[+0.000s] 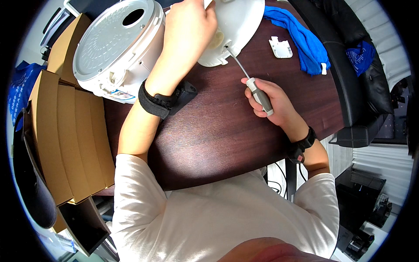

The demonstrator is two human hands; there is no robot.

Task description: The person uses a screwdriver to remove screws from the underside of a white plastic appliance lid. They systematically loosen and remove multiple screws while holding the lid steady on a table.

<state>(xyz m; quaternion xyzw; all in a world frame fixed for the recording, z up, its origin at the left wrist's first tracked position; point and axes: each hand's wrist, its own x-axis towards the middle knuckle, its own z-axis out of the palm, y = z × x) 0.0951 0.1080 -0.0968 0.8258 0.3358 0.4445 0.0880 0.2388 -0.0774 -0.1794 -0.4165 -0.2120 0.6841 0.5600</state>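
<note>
My right hand (pixel 277 102) grips a screwdriver (pixel 263 97) with a grey and white handle. Its metal shaft slants up and left, and the tip meets the near edge of a curved white plastic cover (pixel 244 22) lying on the table. At the top, my left hand (pixel 190 28) is over the cover's left side, fingers closed round a white plastic piece (pixel 208 2). Whether that piece belongs to the cover, I cannot tell. Left of this hand stands a round white appliance body (pixel 150 65), its grey base (pixel 111 41) with a dark oval hole facing up.
A small white plastic part (pixel 281 48) and a blue cloth (pixel 301 39) lie on the dark wooden table (pixel 218 131), right of the cover. Cardboard boxes (pixel 70 139) line the table's left side. A black leather sofa (pixel 349 87) borders it on the right.
</note>
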